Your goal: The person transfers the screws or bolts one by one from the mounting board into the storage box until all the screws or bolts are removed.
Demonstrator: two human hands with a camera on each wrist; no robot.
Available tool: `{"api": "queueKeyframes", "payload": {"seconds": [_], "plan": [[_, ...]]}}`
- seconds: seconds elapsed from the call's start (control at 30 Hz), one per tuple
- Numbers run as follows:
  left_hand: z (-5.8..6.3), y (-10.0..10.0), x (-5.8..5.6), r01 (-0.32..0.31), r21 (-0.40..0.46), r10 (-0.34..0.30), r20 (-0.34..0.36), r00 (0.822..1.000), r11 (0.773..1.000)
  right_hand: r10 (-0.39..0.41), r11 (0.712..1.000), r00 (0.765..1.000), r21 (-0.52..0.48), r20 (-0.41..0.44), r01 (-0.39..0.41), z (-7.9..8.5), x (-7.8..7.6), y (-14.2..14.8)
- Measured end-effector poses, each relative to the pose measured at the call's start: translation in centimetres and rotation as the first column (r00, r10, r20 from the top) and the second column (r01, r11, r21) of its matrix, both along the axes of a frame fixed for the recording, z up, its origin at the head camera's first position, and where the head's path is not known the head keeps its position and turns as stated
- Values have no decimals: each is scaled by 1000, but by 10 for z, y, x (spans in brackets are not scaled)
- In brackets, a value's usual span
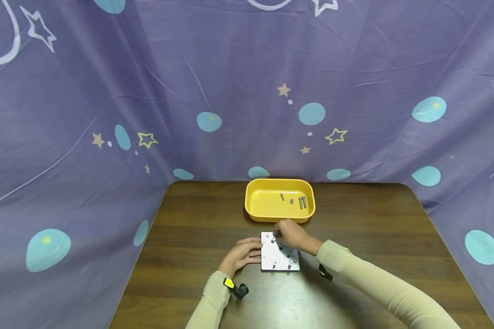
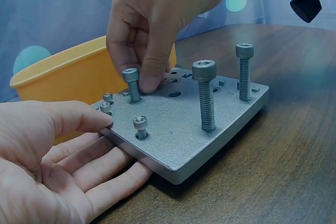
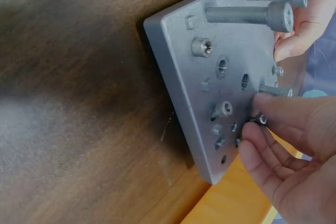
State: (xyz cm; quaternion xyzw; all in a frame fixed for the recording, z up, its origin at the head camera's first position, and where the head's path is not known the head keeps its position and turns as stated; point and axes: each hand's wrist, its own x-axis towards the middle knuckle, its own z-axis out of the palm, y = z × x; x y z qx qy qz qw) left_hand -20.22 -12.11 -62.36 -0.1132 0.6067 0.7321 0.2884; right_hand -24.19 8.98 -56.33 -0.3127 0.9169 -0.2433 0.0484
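A silver metal plate [image 1: 270,252] with several holes lies on the table, socket-head screws of different sizes standing in it. My left hand [image 1: 242,255] holds its left edge, thumb at the top edge and fingers along the side and underneath. Over the plate's far part, my right hand [image 1: 295,236] pinches a small socket-head screw [image 3: 261,119] between thumb and fingers, close over the surface. Beside those fingertips stands a medium screw [image 2: 131,83]. A thick long screw [image 2: 207,100] and a thinner long screw [image 2: 244,72] rise upright from the plate's near side.
Just behind the plate stands a yellow tray [image 1: 253,212] with several loose screws [image 1: 302,202] at its right side. The brown wooden table [image 1: 181,256] reaches back to a purple patterned curtain [image 1: 230,82].
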Motion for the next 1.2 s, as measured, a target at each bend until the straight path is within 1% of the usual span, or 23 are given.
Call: {"api": "queueKeyframes", "payload": {"seconds": [0.13,0.23,0.43,0.6,0.7,0.8,0.97,1.1,1.2], "plan": [[-1,-1,1,5,2,-5,0,1000,1000,-5,1000,1000,-27,-7,4,-2,0,-1],[-1,-1,0,7,3,-7,1,1000,1000,-3,1000,1000,-20,-29,2,-2,1,-1],[-3,-2,-1,5,3,-5,2,1000,1000,24,1000,997,10,-73,-23,-6,1,0],[-5,-1,-2,6,0,-6,4,1000,1000,44,999,994,-12,-101,-46,-9,-1,2],[-4,-1,-2,9,-1,-9,9,1000,1000,57,998,992,-23,-110,-59,-6,-3,5],[-2,-2,-2,9,3,-9,12,1000,1000,81,996,992,-33,-99,-84,3,-8,8],[0,-1,-2,4,16,-5,16,1000,1000,109,992,989,-47,-98,-114,29,-23,13],[0,0,-1,1,27,-2,13,1000,1000,129,990,982,-36,-137,-135,52,-42,16],[-1,0,-1,0,24,0,11,1000,1000,154,987,979,-23,-132,-158,69,-59,18]]}}
